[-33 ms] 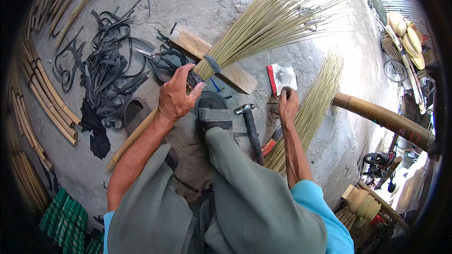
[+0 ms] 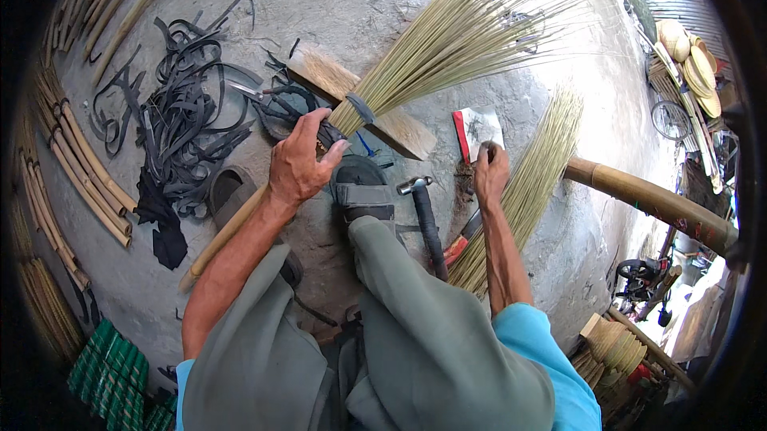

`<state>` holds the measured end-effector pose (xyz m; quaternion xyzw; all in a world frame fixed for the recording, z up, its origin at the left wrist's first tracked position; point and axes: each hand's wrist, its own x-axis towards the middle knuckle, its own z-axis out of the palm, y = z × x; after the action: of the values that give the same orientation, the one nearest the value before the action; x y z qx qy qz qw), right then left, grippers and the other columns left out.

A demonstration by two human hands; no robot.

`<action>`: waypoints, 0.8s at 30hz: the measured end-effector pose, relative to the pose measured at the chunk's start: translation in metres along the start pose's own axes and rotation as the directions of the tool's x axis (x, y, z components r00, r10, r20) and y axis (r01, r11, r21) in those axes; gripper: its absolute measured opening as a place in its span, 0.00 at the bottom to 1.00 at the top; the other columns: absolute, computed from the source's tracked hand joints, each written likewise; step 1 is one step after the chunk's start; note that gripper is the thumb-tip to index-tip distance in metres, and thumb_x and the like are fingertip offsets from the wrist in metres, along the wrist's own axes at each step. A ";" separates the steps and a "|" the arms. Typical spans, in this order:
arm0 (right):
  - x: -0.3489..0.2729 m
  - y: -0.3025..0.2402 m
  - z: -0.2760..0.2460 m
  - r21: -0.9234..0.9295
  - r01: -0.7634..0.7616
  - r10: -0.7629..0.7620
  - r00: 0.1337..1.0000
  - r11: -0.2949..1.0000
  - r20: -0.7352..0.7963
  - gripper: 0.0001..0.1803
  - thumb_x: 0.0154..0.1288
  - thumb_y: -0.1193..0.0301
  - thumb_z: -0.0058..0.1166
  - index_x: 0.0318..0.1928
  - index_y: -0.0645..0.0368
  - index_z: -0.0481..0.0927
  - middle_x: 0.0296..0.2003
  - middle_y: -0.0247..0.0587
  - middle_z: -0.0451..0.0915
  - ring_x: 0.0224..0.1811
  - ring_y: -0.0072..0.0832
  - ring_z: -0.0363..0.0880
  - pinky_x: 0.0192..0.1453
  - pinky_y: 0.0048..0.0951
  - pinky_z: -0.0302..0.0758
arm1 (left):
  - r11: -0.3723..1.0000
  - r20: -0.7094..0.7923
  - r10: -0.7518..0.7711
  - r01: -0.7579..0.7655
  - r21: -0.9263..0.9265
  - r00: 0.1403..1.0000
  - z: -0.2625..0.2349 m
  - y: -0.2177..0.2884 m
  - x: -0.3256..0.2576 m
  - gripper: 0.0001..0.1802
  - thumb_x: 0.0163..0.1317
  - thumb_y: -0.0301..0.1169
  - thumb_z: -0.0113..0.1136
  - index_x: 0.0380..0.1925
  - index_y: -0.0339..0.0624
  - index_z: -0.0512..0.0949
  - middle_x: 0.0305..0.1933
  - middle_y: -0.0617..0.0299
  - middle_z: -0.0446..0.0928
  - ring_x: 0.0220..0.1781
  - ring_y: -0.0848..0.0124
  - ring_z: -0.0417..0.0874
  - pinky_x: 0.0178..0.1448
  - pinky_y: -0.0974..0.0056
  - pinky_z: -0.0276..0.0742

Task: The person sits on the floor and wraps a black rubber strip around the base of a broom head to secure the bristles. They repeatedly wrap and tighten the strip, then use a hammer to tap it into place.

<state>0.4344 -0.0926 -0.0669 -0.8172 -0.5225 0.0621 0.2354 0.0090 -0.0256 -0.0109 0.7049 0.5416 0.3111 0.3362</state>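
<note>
My left hand point(image 2: 302, 161) is closed around a broom point(image 2: 447, 39) where its pale bamboo handle meets the bristles. A dark rubber band point(image 2: 360, 108) wraps the bristle base, which rests across a wooden block point(image 2: 399, 134). The bristles fan out to the far right. My right hand point(image 2: 491, 175) is pinched beside a small white and red packet point(image 2: 483, 127). Something small and dark shows at its fingertips, too small to name. A hammer point(image 2: 427, 219) with a dark wrapped handle leans between my legs and my right forearm.
Scissors point(image 2: 249, 92) and a heap of black rubber strips point(image 2: 188, 95) lie to the left. Loose bristles point(image 2: 531, 183) lie under my right forearm, by a thick bamboo pole point(image 2: 647, 195). Bamboo handles point(image 2: 88, 159) line the left side. A sandalled foot point(image 2: 362, 183) is by the block.
My right hand has shifted very slightly at the packet. My left hand and the broom stay put.
</note>
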 end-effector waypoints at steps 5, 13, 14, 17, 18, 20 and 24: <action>0.037 0.004 0.022 0.080 0.110 -0.115 0.992 0.991 0.060 0.12 0.76 0.70 0.64 0.55 0.60 0.88 0.45 0.55 0.85 0.49 0.52 0.86 0.56 0.48 0.82 | 1.000 -0.003 -0.022 0.022 -0.012 1.000 -0.001 0.005 0.000 0.32 0.71 0.37 0.76 0.70 0.40 0.75 0.61 0.41 0.85 0.59 0.39 0.90 0.61 0.45 0.87; 0.044 -0.002 0.037 0.050 0.197 -0.201 0.974 0.979 0.104 0.12 0.71 0.73 0.67 0.53 0.60 0.87 0.44 0.53 0.83 0.51 0.53 0.84 0.56 0.50 0.81 | 1.000 -0.023 0.006 -0.006 0.009 1.000 -0.001 0.002 0.001 0.34 0.70 0.39 0.77 0.71 0.41 0.74 0.60 0.41 0.85 0.57 0.37 0.90 0.58 0.43 0.88; 0.044 -0.001 0.039 0.050 0.204 -0.208 0.973 0.978 0.099 0.11 0.71 0.73 0.67 0.52 0.59 0.87 0.44 0.53 0.82 0.51 0.54 0.83 0.56 0.50 0.81 | 1.000 -0.024 0.008 -0.008 0.005 1.000 0.000 0.001 0.001 0.34 0.70 0.39 0.77 0.71 0.41 0.74 0.60 0.41 0.85 0.57 0.37 0.90 0.58 0.43 0.88; 0.044 0.004 0.044 -0.016 0.180 -0.177 0.978 0.984 0.107 0.07 0.71 0.73 0.66 0.47 0.61 0.85 0.44 0.53 0.82 0.51 0.56 0.82 0.56 0.52 0.79 | 1.000 -0.024 0.000 0.000 0.003 1.000 0.001 0.001 0.001 0.34 0.70 0.39 0.77 0.70 0.41 0.74 0.60 0.41 0.85 0.56 0.37 0.90 0.58 0.43 0.88; 0.044 0.005 0.046 -0.039 0.225 -0.220 0.970 0.974 0.099 0.07 0.72 0.73 0.66 0.46 0.61 0.84 0.44 0.54 0.82 0.51 0.56 0.81 0.56 0.53 0.79 | 1.000 -0.025 -0.003 0.003 0.004 1.000 0.001 0.001 0.001 0.34 0.70 0.39 0.77 0.70 0.41 0.75 0.60 0.41 0.85 0.56 0.37 0.90 0.58 0.43 0.88; 0.046 0.007 0.049 -0.122 0.262 -0.250 0.963 0.957 0.105 0.07 0.73 0.72 0.65 0.44 0.63 0.82 0.44 0.55 0.82 0.50 0.58 0.81 0.54 0.55 0.78 | 1.000 -0.031 0.000 0.001 0.025 1.000 0.001 0.002 0.002 0.34 0.69 0.40 0.77 0.70 0.41 0.75 0.59 0.41 0.85 0.56 0.38 0.90 0.58 0.43 0.88; 0.050 0.012 0.049 -0.114 0.253 -0.244 0.966 0.961 0.088 0.10 0.78 0.69 0.62 0.50 0.65 0.84 0.43 0.57 0.84 0.46 0.55 0.83 0.56 0.53 0.79 | 0.996 -0.023 -0.011 0.013 0.091 1.000 -0.001 0.005 0.002 0.32 0.69 0.37 0.77 0.69 0.39 0.76 0.59 0.41 0.86 0.58 0.40 0.90 0.61 0.46 0.87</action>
<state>0.4494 -0.0366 -0.1080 -0.7552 -0.6322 0.0292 0.1708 0.0115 -0.0240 -0.0063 0.7126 0.5632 0.2918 0.2996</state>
